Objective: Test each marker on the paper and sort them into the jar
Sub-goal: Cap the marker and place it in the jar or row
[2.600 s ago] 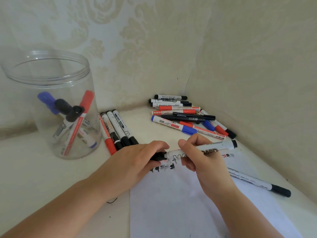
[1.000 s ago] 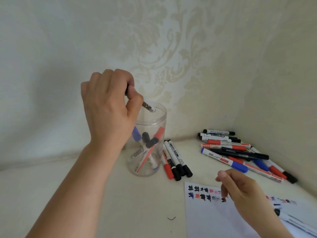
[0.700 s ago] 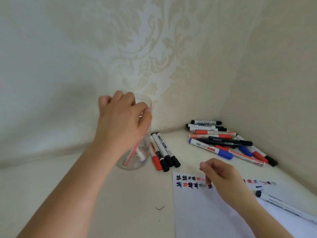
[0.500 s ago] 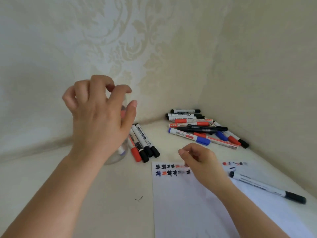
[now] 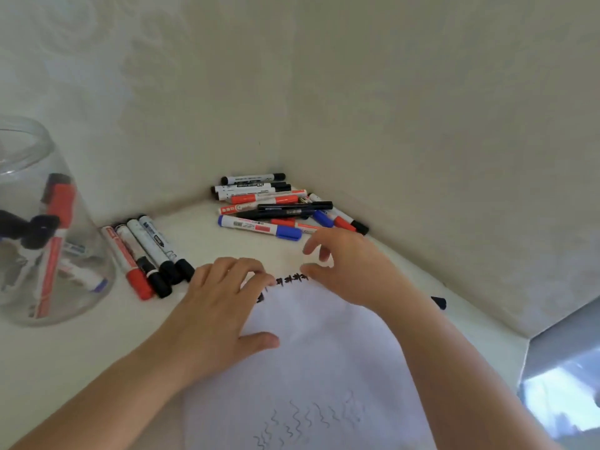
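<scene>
On the paper (image 5: pixel 311 358), left hand (image 5: pixel 214 316) now lies flat, empty; marker dropped in jar (image 5: pixel 48 241) w/ others. Right hand (image 5: pixel 354 264), fingers loose, empty, nears pile (image 5: pixel 276 206) beyond paper for next.

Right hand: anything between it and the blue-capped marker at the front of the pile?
Nothing visible. The right hand, open and empty, hovers just short of the blue-capped marker, which lies unobstructed at the pile's near edge.

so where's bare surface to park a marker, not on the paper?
Free: the strip between the four-marker row and the corner pile; the table in front of the jar, left of the left hand. Crowded: the corner; the paper top under both hands.
</scene>
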Tool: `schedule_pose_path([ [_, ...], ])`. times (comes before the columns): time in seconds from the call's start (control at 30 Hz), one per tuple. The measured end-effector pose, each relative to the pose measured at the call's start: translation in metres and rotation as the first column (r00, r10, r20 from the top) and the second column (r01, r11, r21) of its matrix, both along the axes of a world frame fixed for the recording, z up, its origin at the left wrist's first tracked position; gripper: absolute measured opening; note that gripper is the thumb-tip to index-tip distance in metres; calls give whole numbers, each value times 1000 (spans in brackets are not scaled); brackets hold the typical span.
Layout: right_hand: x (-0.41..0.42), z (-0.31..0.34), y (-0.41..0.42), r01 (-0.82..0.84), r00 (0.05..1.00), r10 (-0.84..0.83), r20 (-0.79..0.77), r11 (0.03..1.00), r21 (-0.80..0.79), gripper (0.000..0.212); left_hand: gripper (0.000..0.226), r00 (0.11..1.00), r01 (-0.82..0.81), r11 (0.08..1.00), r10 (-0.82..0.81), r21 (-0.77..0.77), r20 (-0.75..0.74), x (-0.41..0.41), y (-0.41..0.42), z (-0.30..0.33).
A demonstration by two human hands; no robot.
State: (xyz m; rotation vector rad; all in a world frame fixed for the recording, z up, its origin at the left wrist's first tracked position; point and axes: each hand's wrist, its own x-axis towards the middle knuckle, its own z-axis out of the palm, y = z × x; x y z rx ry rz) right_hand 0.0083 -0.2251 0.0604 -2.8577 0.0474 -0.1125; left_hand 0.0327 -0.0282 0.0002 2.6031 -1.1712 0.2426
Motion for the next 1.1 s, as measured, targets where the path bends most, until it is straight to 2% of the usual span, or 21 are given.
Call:
schedule_pose_path([
  [0.13,-19,-2,-40,59,971,-102,-215,978,-200,49,72,999,13,999,-14,-37,-31,4,5,-4],
  [0.2,-22,-7,-48,55,948,-132,-289,964,-260,46,76,997,32,999,-35,-40,-67,8,8,-5],
  [0.27,-21,-10,-48,62,945,-144,-295,961,-270,35,79,993,45,998,-49,-40,-110,11,11,-5],
  [0.33,-17,-8,-45,49,981,-101,-167,955,-293,23,78,987,58,997,-66,-61,-147,13,12,-3],
  [0.37,-14,-6,-40,47,997,-60,-55,975,-216,17,75,984,54,994,-69,-94,-166,13,11,-3],
  [0.43,-9,2,-25,-16,991,-6,133,986,164,2,63,976,30,981,-70,-192,-204,14,9,-1],
  [0.47,-6,5,-15,-77,985,10,175,921,381,6,57,972,20,971,-75,-240,-224,14,8,0],
  [0.53,1,8,6,-171,982,62,180,698,695,4,46,960,2,950,-89,-314,-264,14,7,3],
  [0.63,9,-3,28,-221,975,108,193,397,891,15,32,953,-18,919,-103,-394,-284,11,5,5],
  [0.7,10,-11,32,-200,979,79,187,219,955,19,28,951,-52,892,-93,-450,-294,9,5,5],
  [0.73,10,-16,32,-181,983,67,173,160,970,21,27,949,-72,880,-84,-469,-305,9,5,5],
  [0.77,9,-20,31,-156,987,65,148,146,977,20,25,948,-83,879,-75,-469,-308,8,4,5],
  [0.87,7,-29,33,-139,984,155,90,342,929,14,11,955,-25,911,-100,-411,-280,3,0,6],
  [0.93,6,-32,35,-137,978,199,60,398,907,18,21,956,21,926,-128,-377,-263,2,0,8],
  [1.1,7,-31,35,-144,977,192,91,280,949,26,17,961,40,946,-125,-320,-247,7,1,12],
])
